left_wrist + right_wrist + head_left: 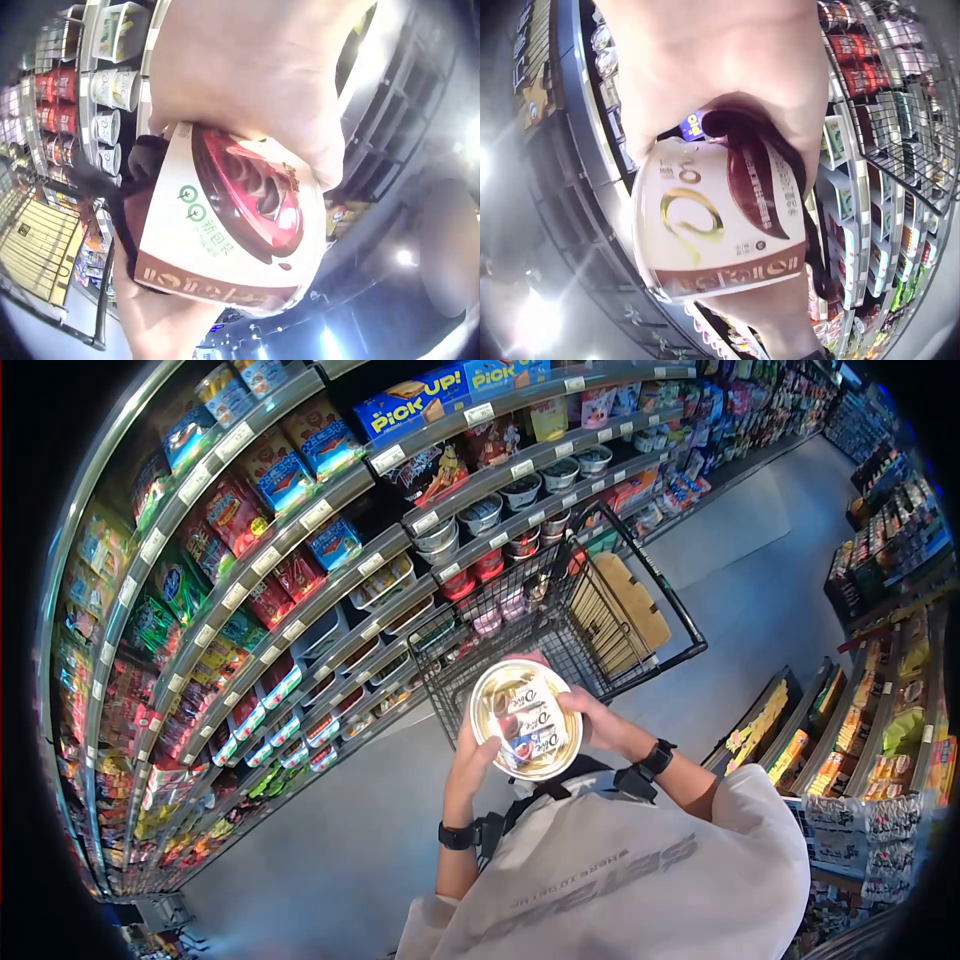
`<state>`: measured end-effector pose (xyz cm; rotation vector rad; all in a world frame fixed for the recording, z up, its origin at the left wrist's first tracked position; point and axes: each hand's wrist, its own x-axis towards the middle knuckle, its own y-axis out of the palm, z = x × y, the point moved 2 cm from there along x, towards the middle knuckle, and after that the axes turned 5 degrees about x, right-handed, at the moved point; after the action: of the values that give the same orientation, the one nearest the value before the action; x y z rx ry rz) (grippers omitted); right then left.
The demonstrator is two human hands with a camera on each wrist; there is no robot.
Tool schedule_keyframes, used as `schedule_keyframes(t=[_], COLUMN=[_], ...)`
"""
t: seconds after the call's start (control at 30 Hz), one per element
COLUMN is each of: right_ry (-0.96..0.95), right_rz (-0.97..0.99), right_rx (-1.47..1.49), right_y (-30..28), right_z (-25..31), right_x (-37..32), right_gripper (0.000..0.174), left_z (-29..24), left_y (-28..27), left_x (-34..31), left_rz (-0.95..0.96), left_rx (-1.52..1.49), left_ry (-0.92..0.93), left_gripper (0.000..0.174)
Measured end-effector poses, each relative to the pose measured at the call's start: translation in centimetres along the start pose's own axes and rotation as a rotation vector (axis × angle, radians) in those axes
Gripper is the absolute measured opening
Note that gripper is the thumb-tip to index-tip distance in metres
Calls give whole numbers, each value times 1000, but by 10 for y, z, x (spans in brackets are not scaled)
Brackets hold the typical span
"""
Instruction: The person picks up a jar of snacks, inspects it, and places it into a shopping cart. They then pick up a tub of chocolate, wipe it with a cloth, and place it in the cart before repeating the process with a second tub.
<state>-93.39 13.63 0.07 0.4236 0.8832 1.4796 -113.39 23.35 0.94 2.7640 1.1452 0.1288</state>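
A round tub of Dove chocolates [526, 722] is held in front of the chest, with individually wrapped pieces showing through its clear lid. My left hand [474, 758] grips its near left side, thumb over the rim. On the opposite side my right hand [597, 722] holds the edge with its thumb on top. In the left wrist view the tub's wall [225, 217] carries a picture of chocolate on a red and brown swirl. The right wrist view shows gold lettering on the cream wall [697, 202] above a brown band. Fingers under the tub are mostly hidden.
Just beyond the tub stands a black wire shopping cart [640, 670] with a tan panel [615, 605] at one end. Curved shelves of packaged sweets [270, 560] line the left, with more tubs [480, 515] at the back. Lower display racks [850, 730] stand on the right.
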Motion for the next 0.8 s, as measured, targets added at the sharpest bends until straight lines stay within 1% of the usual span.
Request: schedule_keyframes(t=[0.07,0.17,0.2,0.23,0.27,0.33,0.37,0.4,0.43,0.47,0.5,0.53,0.57,0.6,0.63,0.67,0.7,0.73,0.77,0.8], right_ry=[-119,-436,-479,-517,-549,-469,-446,-430,-426,-445,-461,-473,-398,-470,-431,-390,-412,-389,-366,-343], right_rz=[-123,-267,-243,-222,-209,-293,-278,-259,-260,-314,-365,-411,-403,-372,-407,-440,-355,-376,-397,-419], right_rx=[-27,-361,-285,-205,-118,-99,-21,61,118,80,41,2,-15,-75,-234,-394,-410,-370,-330,-286], right_y=[-1,7,11,16,21,16,13,27,23,25,34,38,29,36,33,29,37,28,17,3], right_z=[-16,-24,-25,-27,-33,-38,-39,-28,-28,-28,-25,-23,-34,-35,-40,-44,-38,-33,-27,-22], right_x=[-8,-19,-22,-29,-40,-55,-64,-68,-75,-83,-88,-93,-100,-101,-108,-115,-121,-125,-132,-140], right_gripper=[76,76,76,76,76,72,69,67,65,66,67,67,70,67,63,60,56,56,56,55], left_z=[4,14,13,8,9,14,15,14,10,8,15,20,24,25,31,32,28,26,25,25], left_y=[3,9,16,26,26,26,27,32,39,46,51,55,59,62,61,63,68,75,81,90], left_x=[-4,-16,-17,-20,-21,-23,-24,-26,-26,-25,-22,-21,-20,-17,-12,-8,-3,2,5,8], left_rz=[-51,-139,-168,-290,-266,-205,-128,-99,-68,-36,-69,-71,-81,-98,-114,-123,-132,-142,-129,-126], left_rx=[-20,108,149,80,77,68,41,0,-38,-76,-74,-160,-244,-326,-304,-356,-410,-467,-455,-455], left_ry=[-27,-89,-109,12,20,22,-44,-62,-74,-82,-48,-74,-99,-121,-120,-114,-106,-98,-85,-118], left_gripper=[70,46,39,32,31,30,30,30,30,30,30,31,33,34,38,39,40,41,42,43])
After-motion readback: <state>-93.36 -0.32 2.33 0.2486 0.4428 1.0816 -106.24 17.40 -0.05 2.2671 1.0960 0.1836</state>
